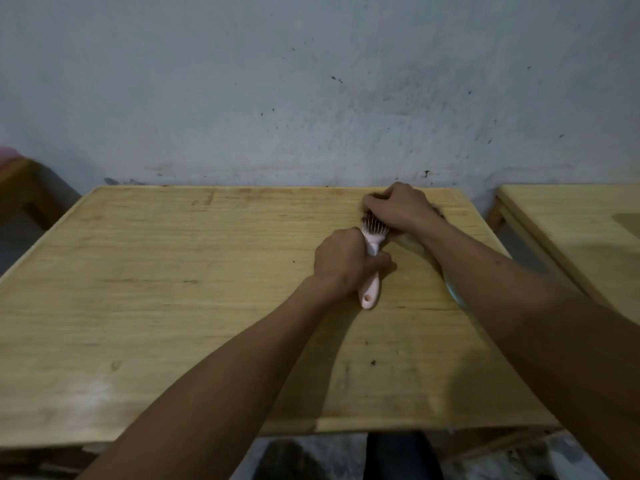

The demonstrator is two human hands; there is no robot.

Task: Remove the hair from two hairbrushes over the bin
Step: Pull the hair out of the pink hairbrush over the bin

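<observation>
A pale pink hairbrush (370, 271) lies over the wooden table (173, 289), handle towards me. My left hand (343, 261) grips its handle near the neck. The bristled head (375, 230) holds dark hair and is mostly hidden by my right hand (398, 209), whose fingers curl over its far end and pinch a dark tuft of hair (367, 199). A thin bluish-grey edge (454, 295) shows under my right forearm, and something dark and bristly (439, 212) shows by my right wrist. This may be a second brush, but I cannot tell.
A stained grey wall stands right behind the table. A second wooden table (571, 237) is at the right, across a narrow gap. Low wooden furniture (20, 188) sits at the far left. Small dark specks (373, 362) dot the tabletop.
</observation>
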